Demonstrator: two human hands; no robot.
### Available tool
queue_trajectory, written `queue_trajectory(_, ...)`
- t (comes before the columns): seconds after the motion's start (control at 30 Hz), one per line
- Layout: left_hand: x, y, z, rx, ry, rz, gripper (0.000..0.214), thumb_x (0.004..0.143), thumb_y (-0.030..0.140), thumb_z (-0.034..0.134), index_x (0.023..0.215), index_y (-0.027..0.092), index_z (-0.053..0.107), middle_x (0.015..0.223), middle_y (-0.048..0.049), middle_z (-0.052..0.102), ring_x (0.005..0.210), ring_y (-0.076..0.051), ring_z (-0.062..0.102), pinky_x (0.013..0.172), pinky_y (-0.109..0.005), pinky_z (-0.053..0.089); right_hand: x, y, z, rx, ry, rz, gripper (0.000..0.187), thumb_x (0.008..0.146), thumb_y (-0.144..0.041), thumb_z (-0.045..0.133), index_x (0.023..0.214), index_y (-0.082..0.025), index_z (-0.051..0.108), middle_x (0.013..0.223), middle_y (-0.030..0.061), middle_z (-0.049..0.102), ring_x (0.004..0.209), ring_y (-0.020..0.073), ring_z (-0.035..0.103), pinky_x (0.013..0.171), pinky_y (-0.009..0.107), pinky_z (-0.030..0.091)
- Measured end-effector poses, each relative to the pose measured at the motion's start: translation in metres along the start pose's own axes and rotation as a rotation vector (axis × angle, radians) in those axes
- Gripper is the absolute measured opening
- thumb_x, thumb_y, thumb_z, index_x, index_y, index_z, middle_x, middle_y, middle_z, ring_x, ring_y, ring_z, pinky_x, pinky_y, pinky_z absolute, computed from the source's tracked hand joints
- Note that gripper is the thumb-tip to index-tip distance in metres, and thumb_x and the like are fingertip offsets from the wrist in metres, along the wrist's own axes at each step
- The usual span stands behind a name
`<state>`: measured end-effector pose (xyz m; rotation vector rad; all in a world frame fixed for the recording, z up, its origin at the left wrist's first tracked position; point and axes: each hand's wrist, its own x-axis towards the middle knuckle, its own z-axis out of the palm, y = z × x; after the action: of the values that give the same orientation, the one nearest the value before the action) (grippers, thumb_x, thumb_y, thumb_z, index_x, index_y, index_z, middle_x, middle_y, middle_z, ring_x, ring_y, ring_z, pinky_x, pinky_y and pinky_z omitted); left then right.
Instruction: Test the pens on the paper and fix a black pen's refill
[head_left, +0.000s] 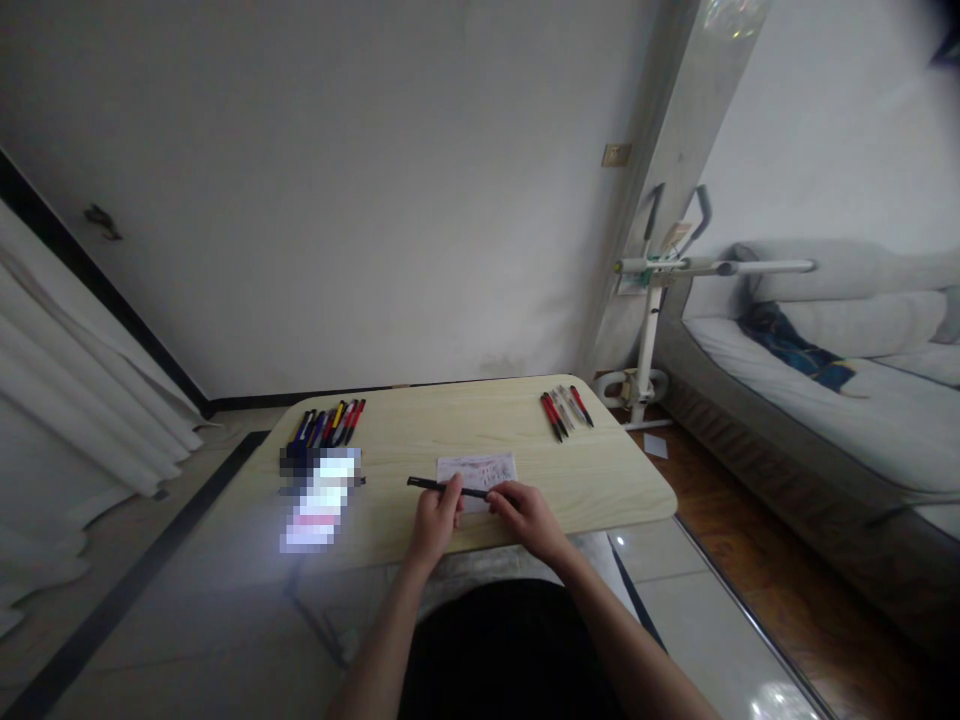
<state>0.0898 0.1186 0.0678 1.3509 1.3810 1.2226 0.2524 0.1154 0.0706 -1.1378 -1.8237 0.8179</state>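
A black pen (433, 486) lies level above the near part of a light wooden table (600, 470). My left hand (436, 522) grips it near the middle, and my right hand (528, 515) holds its right end. Under the pen rests a small white paper (480, 466) with red print. A row of several coloured pens (328, 424) sits at the table's far left. Several red and grey pens (566, 410) lie at the far right.
A blurred-out patch (319, 500) covers something on the table's left. A white exercise bike (652, 330) stands behind the table on the right, and a grey sofa (840, 390) beyond it. White curtains (67, 400) hang at left. A plain wall is ahead.
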Motion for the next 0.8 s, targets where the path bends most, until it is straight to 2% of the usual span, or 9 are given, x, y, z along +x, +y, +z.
queue_trajectory(0.23,0.0,0.0,0.001,0.004,-0.007,-0.004,0.046,0.077,0.051,0.042,0.046,0.016,0.044,0.037,0.0038,0.039,0.036,-0.008,0.04,0.041,-0.02,0.033,0.0,0.006,0.001,0.025,0.015,0.025,0.017,0.078,-0.029,0.051,0.082,-0.018,0.062,0.072,0.0013,0.062,0.066,0.0133,0.054,0.061,0.024,0.04)
queue_trajectory(0.4,0.001,-0.003,0.002,-0.008,-0.002,-0.005,0.046,0.077,0.051,0.043,0.047,0.017,0.044,0.037,0.0036,0.039,0.036,-0.008,0.04,0.041,-0.02,0.032,-0.001,0.011,0.004,0.064,0.041,0.07,0.018,0.075,-0.031,0.055,0.085,-0.018,0.062,0.072,0.0014,0.062,0.063,0.0134,0.053,0.058,0.024,0.04)
queue_trajectory(0.5,0.002,-0.005,0.001,-0.015,0.014,-0.004,0.046,0.077,0.051,0.043,0.047,0.017,0.045,0.038,0.0034,0.039,0.036,-0.008,0.04,0.041,-0.02,0.033,0.0,0.009,0.003,0.075,0.034,0.045,0.018,0.078,-0.032,0.052,0.086,-0.019,0.062,0.078,0.0023,0.063,0.071,0.0148,0.055,0.064,0.025,0.041)
queue_trajectory(0.7,0.001,-0.003,0.002,-0.024,0.016,-0.008,0.046,0.077,0.052,0.043,0.047,0.016,0.045,0.038,0.0029,0.04,0.036,-0.008,0.04,0.04,-0.02,0.033,0.001,0.005,0.002,-0.006,0.008,0.009,0.03,0.084,-0.035,0.04,0.069,-0.018,0.059,0.068,0.0023,0.06,0.067,0.0143,0.054,0.063,0.026,0.039)
queue_trajectory(0.8,0.001,-0.003,0.002,-0.027,0.012,-0.008,0.046,0.076,0.052,0.043,0.047,0.017,0.045,0.038,0.0031,0.04,0.036,-0.008,0.04,0.04,-0.02,0.032,0.001,0.005,0.002,-0.012,0.003,-0.003,0.029,0.084,-0.034,0.041,0.068,-0.018,0.058,0.068,0.002,0.059,0.066,0.014,0.054,0.063,0.025,0.039)
